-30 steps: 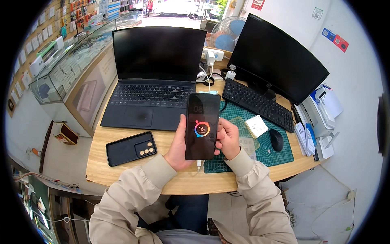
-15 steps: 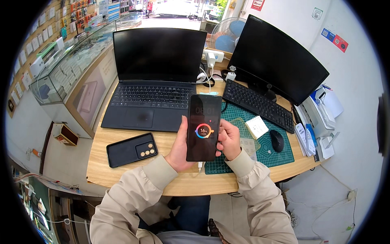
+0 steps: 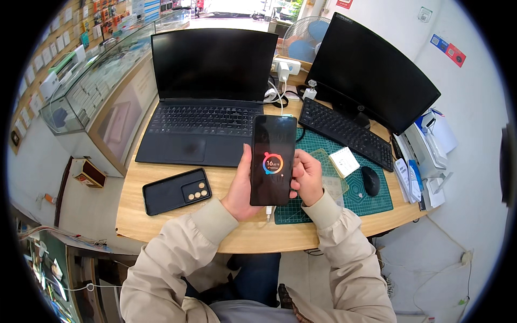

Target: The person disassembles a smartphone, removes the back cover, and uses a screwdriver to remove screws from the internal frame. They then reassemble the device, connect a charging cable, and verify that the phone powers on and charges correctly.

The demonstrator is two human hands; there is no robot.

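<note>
A black smartphone point(image 3: 273, 188) is held up in front of me, its dark screen showing a round, coloured charging ring. My left hand point(image 3: 237, 189) grips it along the left edge, with the thumb lying on that side and the other fingers hidden behind. At the right edge, my right hand point(image 3: 307, 176) has its fingers curled against the phone's side. A white cable plug point(image 3: 269, 211) shows just below the phone's lower end; the joint is hidden. To the left on the wooden table lies a black phone case point(image 3: 171, 195), inner side up, with several camera holes.
An open laptop point(image 3: 200, 134) with a dark screen stands behind the phone. Right of it are a monitor point(image 3: 377, 70), a keyboard point(image 3: 344, 134) and a mouse point(image 3: 370, 181). A green cutting mat point(image 3: 371, 203) carries a white note pad point(image 3: 344, 161). White chargers point(image 3: 284, 71) stand between the screens.
The charging ring's coloured blobs have shifted and its number now shows decimals. The whole scene sits slightly higher in view. Both hands keep their hold on the phone.
</note>
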